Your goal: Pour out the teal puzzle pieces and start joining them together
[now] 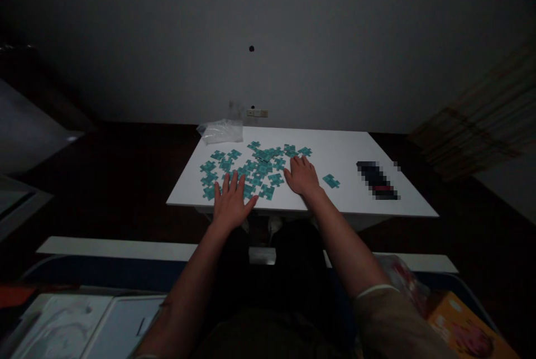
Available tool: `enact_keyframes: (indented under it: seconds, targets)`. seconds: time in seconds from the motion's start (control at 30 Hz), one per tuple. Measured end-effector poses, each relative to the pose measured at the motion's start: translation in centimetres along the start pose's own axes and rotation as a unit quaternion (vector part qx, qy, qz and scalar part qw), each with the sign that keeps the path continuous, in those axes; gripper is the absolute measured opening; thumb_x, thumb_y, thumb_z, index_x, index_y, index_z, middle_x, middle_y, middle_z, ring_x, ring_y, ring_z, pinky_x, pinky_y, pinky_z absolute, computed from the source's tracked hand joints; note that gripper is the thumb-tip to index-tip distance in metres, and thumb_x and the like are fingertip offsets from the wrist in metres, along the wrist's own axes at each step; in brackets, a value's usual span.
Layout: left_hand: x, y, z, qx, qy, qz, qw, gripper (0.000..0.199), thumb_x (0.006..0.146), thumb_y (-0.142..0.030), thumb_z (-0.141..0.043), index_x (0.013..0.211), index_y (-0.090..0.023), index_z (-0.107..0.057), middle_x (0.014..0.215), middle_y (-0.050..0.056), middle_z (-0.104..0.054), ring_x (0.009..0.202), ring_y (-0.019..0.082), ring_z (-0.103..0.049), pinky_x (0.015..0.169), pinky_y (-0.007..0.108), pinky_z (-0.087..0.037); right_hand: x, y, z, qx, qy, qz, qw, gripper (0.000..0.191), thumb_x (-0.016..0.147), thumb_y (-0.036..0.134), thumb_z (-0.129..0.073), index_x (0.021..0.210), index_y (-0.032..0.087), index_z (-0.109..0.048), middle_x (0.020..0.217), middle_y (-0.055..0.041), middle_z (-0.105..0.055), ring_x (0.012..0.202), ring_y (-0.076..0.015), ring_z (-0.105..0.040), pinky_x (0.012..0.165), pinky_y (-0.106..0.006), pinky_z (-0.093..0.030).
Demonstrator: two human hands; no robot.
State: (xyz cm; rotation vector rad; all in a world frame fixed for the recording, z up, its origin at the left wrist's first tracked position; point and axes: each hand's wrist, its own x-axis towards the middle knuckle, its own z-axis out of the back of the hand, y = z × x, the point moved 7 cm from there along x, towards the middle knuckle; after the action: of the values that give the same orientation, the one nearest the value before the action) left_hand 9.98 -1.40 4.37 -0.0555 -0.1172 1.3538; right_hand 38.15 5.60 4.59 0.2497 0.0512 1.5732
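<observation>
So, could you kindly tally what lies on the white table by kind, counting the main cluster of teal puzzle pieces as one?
Cluster of teal puzzle pieces: 1
Lone teal puzzle piece: 1
Clear plastic bag: 1
Pixelated dark object: 1
Total: 4

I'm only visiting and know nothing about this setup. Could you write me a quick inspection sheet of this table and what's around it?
surface: white table, rectangular.
job's things: teal jigsaw pieces in a loose spread; one piece lies apart to the right.
clutter: clear plastic bag at the far left corner; blurred dark object on the right.
hands: left hand and right hand rest open and flat beside the pieces, gripping nothing.
cables: nothing seen.
surroundings: plain wall with a small wall plate behind the table.
</observation>
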Motion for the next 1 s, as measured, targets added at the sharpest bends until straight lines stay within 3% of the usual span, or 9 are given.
enact_keyframes:
  seconds: [0.1, 0.2, 0.33, 0.43, 0.53, 0.7, 0.83, 1.0]
  targets:
    - [0.0, 0.1, -0.1, -0.007, -0.002, -0.003, 1.0, 0.088, 0.125, -0.068, -0.048, 0.197, -0.02, -0.041, 0.208, 0.018, -0.031, 0.195, 0.049, -0.023, 0.156, 0.079, -0.023, -1.2, -0.2, 0.9, -0.008, -0.029, 0.006, 1.0, 0.049, 0.122, 0.04, -0.05, 0.152, 0.015, -0.08, 0.165, -0.0258, -0.077, 0.16, -0.044, -0.06, 0.133, -0.058, -0.049]
    - [0.0, 0.1, 0.0, -0.012, -0.005, -0.007, 1.0, 0.086, 0.125, -0.066, -0.048, 0.196, -0.019, -0.043, 0.208, 0.018, -0.032, 0.196, 0.048, -0.023, 0.157, 0.078, -0.022, -2.1, -0.6, 1.3, -0.009, -0.04, -0.003, 0.999, 0.043, 0.12, 0.033, -0.051, 0.14, 0.016, -0.084, 0.149, -0.0257, -0.081, 0.145, -0.0421, -0.067, 0.124, -0.055, -0.053]
    - [-0.1, 0.1, 0.1, -0.012, -0.005, -0.004, 1.0, 0.084, 0.125, -0.065, -0.048, 0.196, -0.02, -0.044, 0.208, 0.016, -0.033, 0.196, 0.046, -0.022, 0.158, 0.075, -0.022, -1.9, -0.7, 1.1, 0.009, -0.057, -0.01, 0.998, 0.058, 0.119, 0.037, -0.056, 0.17, 0.014, -0.071, 0.171, -0.027, -0.072, 0.156, -0.0454, -0.06, 0.129, -0.058, -0.051]
    - [-0.2, 0.1, 0.0, -0.011, -0.005, -0.002, 1.0, 0.083, 0.125, -0.065, -0.048, 0.196, -0.022, -0.045, 0.208, 0.016, -0.033, 0.196, 0.045, -0.021, 0.159, 0.073, -0.021, -1.5, -0.9, 0.6, 0.02, -0.05, -0.018, 0.998, 0.065, 0.123, 0.046, -0.055, 0.183, 0.023, -0.064, 0.188, -0.0226, -0.061, 0.166, -0.0488, -0.052, 0.133, -0.064, -0.049]
    - [-0.3, 0.1, -0.1, -0.015, -0.014, -0.009, 1.0, 0.081, 0.125, -0.063, -0.047, 0.194, -0.021, -0.048, 0.207, 0.017, -0.035, 0.196, 0.046, -0.022, 0.158, 0.075, -0.021, -1.3, -1.2, 0.6, 0.033, -0.056, -0.015, 0.998, 0.054, 0.123, 0.044, -0.056, 0.169, 0.028, -0.079, 0.177, -0.0188, -0.073, 0.161, -0.0471, -0.056, 0.13, -0.064, -0.052]
    - [-0.5, 0.2, -0.2, -0.021, -0.021, -0.008, 1.0, 0.078, 0.126, -0.063, -0.048, 0.194, -0.024, -0.049, 0.206, 0.015, -0.038, 0.196, 0.045, -0.024, 0.158, 0.075, -0.022, -1.1, -2.3, 0.9, 0.064, -0.081, -0.036, 0.994, 0.038, 0.117, 0.037, -0.063, 0.135, 0.024, -0.094, 0.147, -0.0201, -0.087, 0.142, -0.0442, -0.067, 0.123, -0.059, -0.055]
    - [-0.5, 0.1, -0.1, -0.022, -0.021, -0.008, 1.0, 0.078, 0.125, -0.062, -0.048, 0.193, -0.023, -0.05, 0.206, 0.016, -0.039, 0.195, 0.047, -0.025, 0.157, 0.076, -0.023, -0.1, -2.7, 0.3, 0.102, -0.065, -0.054, 0.991, 0.04, 0.107, 0.028, -0.067, 0.141, 0.02, -0.089, 0.147, -0.0193, -0.086, 0.136, -0.0399, -0.072, 0.125, -0.056, -0.055]
    - [-0.5, 0.1, 0.0, -0.026, -0.022, -0.012, 0.999, 0.077, 0.126, -0.06, -0.049, 0.192, -0.021, -0.052, 0.205, 0.017, -0.04, 0.195, 0.047, -0.025, 0.157, 0.076, -0.024, 1.3, -2.4, 0.6, 0.194, -0.11, -0.053, 0.973, 0.047, 0.093, 0.02, -0.064, 0.135, 0.018, -0.085, 0.135, -0.0192, -0.085, 0.125, -0.036, -0.074, 0.118, -0.051, -0.06]
